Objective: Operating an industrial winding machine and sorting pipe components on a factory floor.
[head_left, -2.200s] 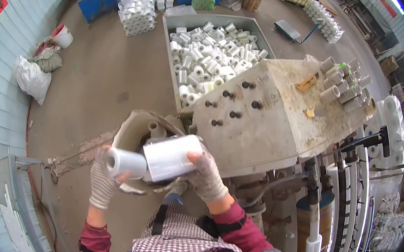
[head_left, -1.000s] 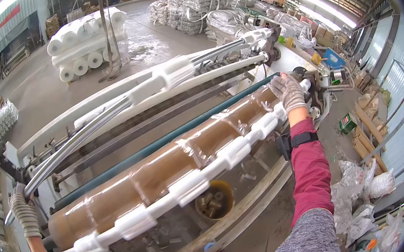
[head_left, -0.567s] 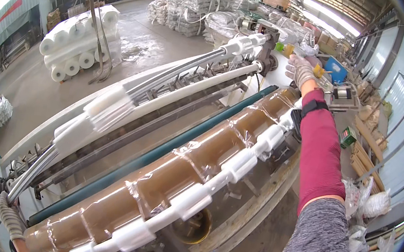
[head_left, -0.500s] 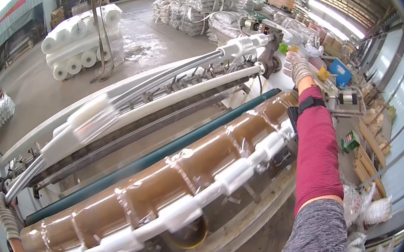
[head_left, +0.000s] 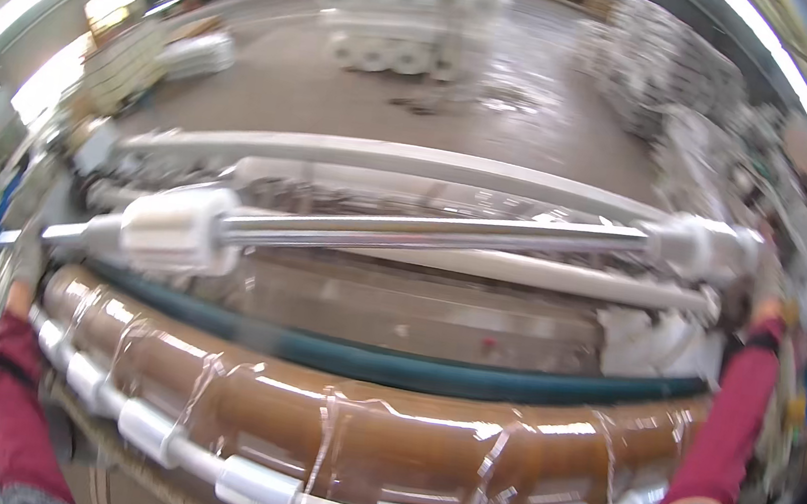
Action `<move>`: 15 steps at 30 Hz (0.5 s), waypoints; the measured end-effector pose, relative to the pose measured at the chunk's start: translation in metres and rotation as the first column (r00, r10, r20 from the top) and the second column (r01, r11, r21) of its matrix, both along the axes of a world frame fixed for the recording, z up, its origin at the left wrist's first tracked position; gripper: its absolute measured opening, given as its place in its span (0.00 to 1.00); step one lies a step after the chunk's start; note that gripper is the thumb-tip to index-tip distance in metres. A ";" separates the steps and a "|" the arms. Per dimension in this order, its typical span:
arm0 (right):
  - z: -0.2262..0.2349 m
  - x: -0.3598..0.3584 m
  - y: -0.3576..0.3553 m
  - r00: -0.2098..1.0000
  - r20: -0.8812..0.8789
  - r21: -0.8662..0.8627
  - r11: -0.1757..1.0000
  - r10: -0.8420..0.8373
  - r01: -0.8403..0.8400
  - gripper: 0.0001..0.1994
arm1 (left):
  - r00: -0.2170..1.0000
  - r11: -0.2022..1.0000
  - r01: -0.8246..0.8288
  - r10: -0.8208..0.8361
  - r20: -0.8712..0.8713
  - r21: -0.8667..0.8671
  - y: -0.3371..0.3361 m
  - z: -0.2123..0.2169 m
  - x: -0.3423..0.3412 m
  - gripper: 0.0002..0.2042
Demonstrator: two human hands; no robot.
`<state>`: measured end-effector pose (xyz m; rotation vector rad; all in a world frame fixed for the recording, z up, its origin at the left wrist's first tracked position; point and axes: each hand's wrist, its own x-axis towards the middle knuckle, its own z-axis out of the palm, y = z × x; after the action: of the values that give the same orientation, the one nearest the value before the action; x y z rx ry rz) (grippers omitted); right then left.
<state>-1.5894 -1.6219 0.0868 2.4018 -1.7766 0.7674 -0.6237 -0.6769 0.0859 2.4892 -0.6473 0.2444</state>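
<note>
You reached both hands to the long metal bar (head_left: 426,235), at nine and three o'clock; their grip was blurred. It looked heavy, stiff, slippery; hold its ends.

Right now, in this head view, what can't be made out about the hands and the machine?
- Left hand: motion blur near the picture's left rim; its grip cannot be told.
- Right hand: blurred at the right rim; whether it touches the steel shaft is unclear.
- White roll on the shaft: edges smeared.
- Stacked rolls on the floor: blurred, uncountable.
- Brown roller: ends cut off by fisheye bending.
</note>
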 end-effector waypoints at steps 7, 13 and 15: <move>-0.010 0.047 0.026 0.685 0.727 0.219 0.961 -0.046 -0.168 0.21 | 0.921 0.945 -0.023 -0.107 0.375 0.326 -0.030 0.006 -0.008 0.06; 0.019 0.183 0.159 0.810 0.540 0.180 0.909 0.229 -0.377 0.23 | 0.853 0.853 0.522 -0.522 -0.004 -0.006 -0.054 0.049 -0.069 0.51; 0.026 0.247 0.228 0.918 0.205 0.112 0.924 0.339 -0.366 0.27 | 0.688 0.686 0.725 -0.723 0.061 -0.056 -0.063 0.069 -0.092 0.57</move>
<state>-1.3426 -1.3934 0.1132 2.8883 -1.5169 0.9467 -0.7157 -0.7403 0.1547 1.9543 -1.5449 -0.0003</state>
